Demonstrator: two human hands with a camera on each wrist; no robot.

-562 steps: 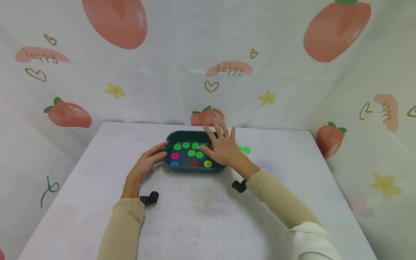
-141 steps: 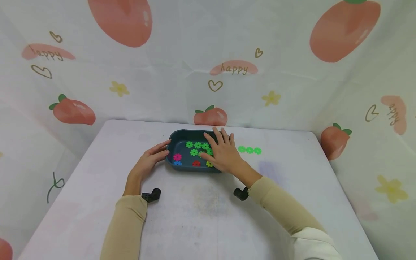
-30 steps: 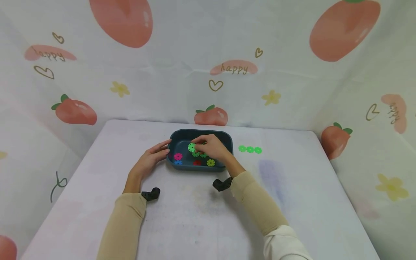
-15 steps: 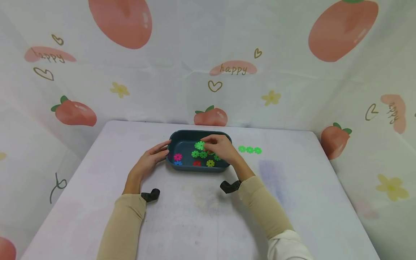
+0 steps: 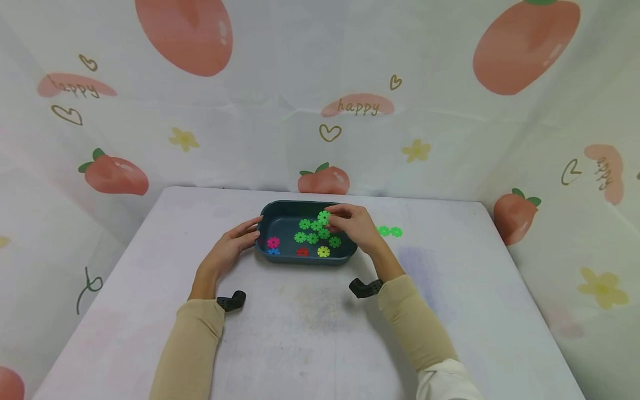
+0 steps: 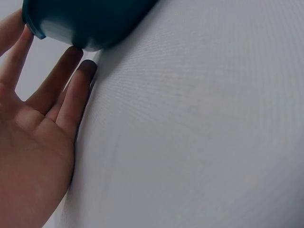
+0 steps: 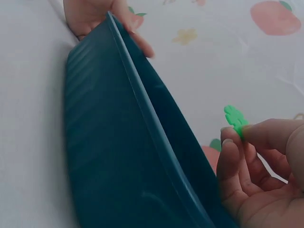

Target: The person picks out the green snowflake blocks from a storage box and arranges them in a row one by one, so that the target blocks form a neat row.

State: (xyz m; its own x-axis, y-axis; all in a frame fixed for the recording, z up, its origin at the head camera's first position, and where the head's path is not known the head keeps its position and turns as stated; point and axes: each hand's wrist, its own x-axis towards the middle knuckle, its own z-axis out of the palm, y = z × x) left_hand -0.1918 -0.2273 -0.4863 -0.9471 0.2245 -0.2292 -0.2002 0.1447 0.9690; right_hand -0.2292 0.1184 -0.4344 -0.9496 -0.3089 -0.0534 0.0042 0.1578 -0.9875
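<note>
A dark teal oblong bin (image 5: 280,259) stands on the table, holding several green flower-shaped plastic discs (image 5: 300,238) plus pink, blue, red and yellow ones. My left hand (image 5: 225,253) rests its nearly straight fingers against the bin's left end; the left wrist view shows the fingertips (image 6: 88,69) touching the wall. Over the bin's right part, my right hand (image 5: 357,226) pinches a green flower-shaped disc (image 5: 324,216) between thumb and fingertips. In the right wrist view this disc (image 7: 235,118) is seen nearly edge-on above the rim.
Right of the bin, green discs (image 5: 390,231) lie in a row on the white table (image 5: 300,333), its left end hidden behind my right hand. A patterned cloth (image 5: 280,139) hangs behind and beside the table.
My right hand reached into the bin, picked up a green disc and has carried it rightward over the last second. The tabletop row grew from about two discs to three earlier. My left hand stayed put.
</note>
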